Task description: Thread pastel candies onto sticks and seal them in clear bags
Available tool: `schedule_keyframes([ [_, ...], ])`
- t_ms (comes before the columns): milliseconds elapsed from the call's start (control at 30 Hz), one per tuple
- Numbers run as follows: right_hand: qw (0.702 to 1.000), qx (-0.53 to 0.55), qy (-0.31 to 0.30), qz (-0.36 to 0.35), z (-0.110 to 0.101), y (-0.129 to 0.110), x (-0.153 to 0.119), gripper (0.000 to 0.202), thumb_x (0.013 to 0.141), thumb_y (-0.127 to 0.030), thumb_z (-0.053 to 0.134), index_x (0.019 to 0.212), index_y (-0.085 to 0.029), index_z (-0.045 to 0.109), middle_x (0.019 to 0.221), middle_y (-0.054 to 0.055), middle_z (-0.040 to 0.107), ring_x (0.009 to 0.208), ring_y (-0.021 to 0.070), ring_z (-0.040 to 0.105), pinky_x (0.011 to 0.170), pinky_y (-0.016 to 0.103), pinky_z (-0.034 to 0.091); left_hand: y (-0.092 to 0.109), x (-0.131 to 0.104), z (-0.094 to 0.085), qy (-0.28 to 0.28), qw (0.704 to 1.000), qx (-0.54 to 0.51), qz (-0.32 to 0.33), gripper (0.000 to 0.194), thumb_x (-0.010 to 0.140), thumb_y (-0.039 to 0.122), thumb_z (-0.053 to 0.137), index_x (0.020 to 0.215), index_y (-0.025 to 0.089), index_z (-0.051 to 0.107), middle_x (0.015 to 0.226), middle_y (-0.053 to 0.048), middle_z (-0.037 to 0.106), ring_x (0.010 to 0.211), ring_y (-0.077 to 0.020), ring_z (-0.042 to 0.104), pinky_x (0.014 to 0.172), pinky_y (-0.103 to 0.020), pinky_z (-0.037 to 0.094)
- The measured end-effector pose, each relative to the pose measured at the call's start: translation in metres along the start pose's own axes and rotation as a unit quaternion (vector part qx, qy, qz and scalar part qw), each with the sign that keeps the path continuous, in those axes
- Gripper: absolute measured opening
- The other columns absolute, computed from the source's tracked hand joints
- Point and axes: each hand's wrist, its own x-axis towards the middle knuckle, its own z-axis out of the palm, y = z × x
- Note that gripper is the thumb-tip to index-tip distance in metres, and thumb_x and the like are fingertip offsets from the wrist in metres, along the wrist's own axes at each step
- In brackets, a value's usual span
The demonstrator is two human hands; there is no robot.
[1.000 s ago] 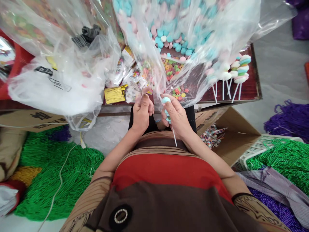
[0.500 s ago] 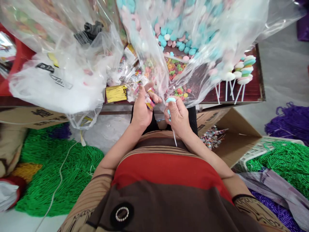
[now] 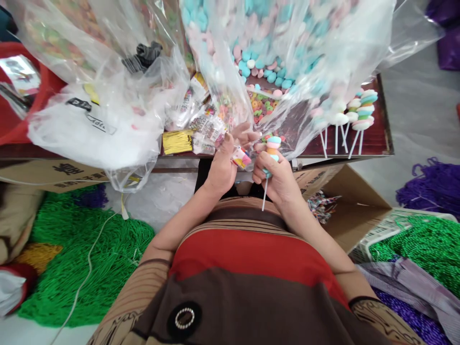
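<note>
My right hand is closed around a marshmallow candy stick. Blue, pink and orange pieces show at its top, and the white stick points down below my fingers. Close beside it, my left hand grips a small clear printed candy wrapper at the thumb, its other fingers reaching toward the candy. The wrapper and the candy are apart. Behind my left hand lies a heap of similar printed wrappers, with a bundle of yellow twist ties to its left.
A large clear bag of blue and pink marshmallows stands behind my hands. Several finished candy sticks lie at the table's right end. A white plastic bag and a red basin are left; an open carton stands below right.
My right hand has turned the candy stick more upright, so more of its pieces show. My left hand has moved right with the wrapper. The view has shifted slightly.
</note>
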Motion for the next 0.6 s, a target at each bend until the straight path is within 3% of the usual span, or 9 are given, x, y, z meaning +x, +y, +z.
schedule_keyframes([
  [100,1.000,-0.019,-0.005,0.006,0.004,0.002,0.009,0.050,0.062,-0.047,0.092,0.086,-0.024,0.054,0.064,-0.009,0.046,0.050,0.0050,0.035,0.042,0.020,0.026,-0.007,-0.003,0.003,-0.093,0.992,-0.083,0.011,0.043,0.090,0.067,0.061,0.104,0.027,0.071,0.107,-0.005,0.074,0.105,-0.0217,0.070,0.087,-0.035,0.058],
  [200,0.999,-0.044,0.007,-0.010,0.005,0.002,0.010,0.046,0.063,-0.045,0.091,0.078,-0.022,0.054,0.059,-0.010,0.043,0.047,0.0034,0.031,0.041,0.020,0.020,-0.007,-0.003,0.000,-0.093,0.991,-0.095,0.019,0.038,0.090,0.062,0.064,0.099,0.026,0.071,0.106,-0.004,0.074,0.106,-0.0196,0.070,0.095,-0.034,0.056],
  [367,0.994,-0.070,0.058,-0.059,-0.002,0.000,0.009,0.046,0.064,-0.050,0.090,0.072,-0.021,0.055,0.057,-0.008,0.048,0.045,0.0031,0.033,0.040,0.021,0.020,0.010,0.003,-0.016,-0.004,0.998,-0.057,0.030,0.033,0.074,0.047,0.086,0.091,0.023,0.073,0.074,0.002,0.066,0.069,-0.0116,0.065,0.065,-0.026,0.052],
  [533,0.987,-0.093,0.078,-0.101,-0.006,0.000,0.011,0.049,0.067,-0.058,0.087,0.070,-0.021,0.055,0.056,-0.007,0.048,0.044,0.0040,0.035,0.039,0.021,0.024,0.020,0.006,-0.025,-0.047,0.998,-0.011,-0.034,0.042,0.066,0.049,0.091,0.088,0.020,0.070,0.070,0.002,0.063,0.060,-0.0104,0.061,0.050,-0.023,0.044],
  [600,0.985,-0.100,0.083,-0.112,-0.007,0.001,0.012,0.049,0.070,-0.061,0.084,0.071,-0.021,0.055,0.057,-0.007,0.048,0.045,0.0047,0.036,0.039,0.022,0.024,0.018,0.006,-0.026,-0.038,0.999,0.001,-0.037,0.043,0.065,0.048,0.092,0.083,0.019,0.067,0.064,0.004,0.061,0.055,-0.0087,0.058,0.047,-0.022,0.042],
])
